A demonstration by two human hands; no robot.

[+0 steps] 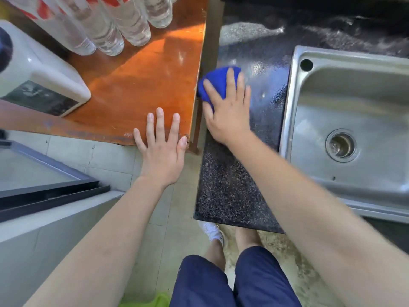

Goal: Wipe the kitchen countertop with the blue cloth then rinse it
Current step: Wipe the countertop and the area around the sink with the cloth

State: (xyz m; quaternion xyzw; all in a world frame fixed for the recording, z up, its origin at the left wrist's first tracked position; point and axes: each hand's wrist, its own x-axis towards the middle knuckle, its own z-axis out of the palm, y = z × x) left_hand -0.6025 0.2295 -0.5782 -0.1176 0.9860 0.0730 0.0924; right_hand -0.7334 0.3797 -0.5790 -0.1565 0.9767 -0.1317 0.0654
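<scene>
The blue cloth [218,84] is bunched up on the dark speckled countertop [230,187], near its left edge. My right hand [228,111] lies flat on top of the cloth with straight, spread fingers and presses it onto the wet, shiny stone. My left hand [162,145] rests flat with straight fingers on the front corner of the orange wooden table [137,85] to the left and holds nothing. The steel sink [354,120], with its round drain [340,145], sits right of the cloth.
Several clear plastic bottles [106,25] stand at the back of the wooden table, with a white appliance [42,78] at its left. A narrow gap separates table and countertop. A dark-framed glass panel [44,173] is low on the left. My legs and a white shoe [212,232] are below.
</scene>
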